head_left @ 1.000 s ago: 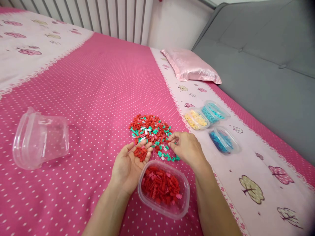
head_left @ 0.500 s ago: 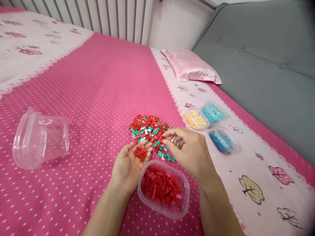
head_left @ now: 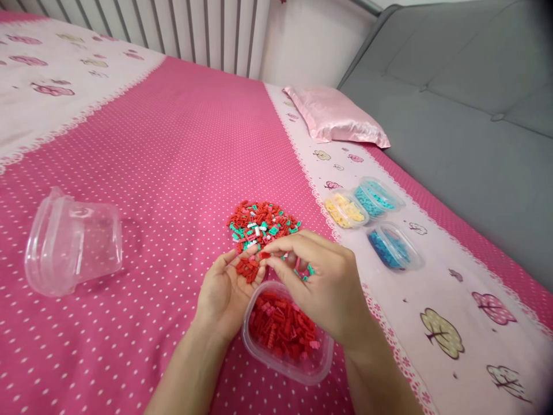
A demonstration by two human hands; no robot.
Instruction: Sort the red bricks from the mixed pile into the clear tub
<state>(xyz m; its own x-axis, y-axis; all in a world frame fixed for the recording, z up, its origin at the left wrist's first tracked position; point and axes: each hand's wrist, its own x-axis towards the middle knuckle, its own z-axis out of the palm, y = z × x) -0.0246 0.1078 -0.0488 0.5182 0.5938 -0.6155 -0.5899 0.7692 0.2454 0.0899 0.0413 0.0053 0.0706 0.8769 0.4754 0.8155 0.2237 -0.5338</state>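
Note:
My left hand [head_left: 221,297] is palm up and cupped, with a small heap of red toy bricks [head_left: 247,270] lying on the palm and fingers. Between thumb and fingertips, my right hand [head_left: 326,282] pinches a red toy brick [head_left: 264,255] just over that heap. Beyond both hands lies a mixed pile of bricks [head_left: 259,216], mostly red with green, white and pink ones; its near side is partly hidden by my right hand. A clear plastic tub [head_left: 283,372] of red and some pink bricks sits right below the hands.
To the right stand three clear tubs: yellow bricks [head_left: 344,210], turquoise bricks [head_left: 375,197] and blue bricks [head_left: 389,248]. An overturned clear container [head_left: 82,245] lies at left. A pink pillow [head_left: 334,118] rests near the grey headboard [head_left: 453,98] on the dotted bedsheet [head_left: 181,150].
My right hand has moved left from the pile's right edge to above my left palm, carrying a red toy brick. My left hand has stayed nearly still.

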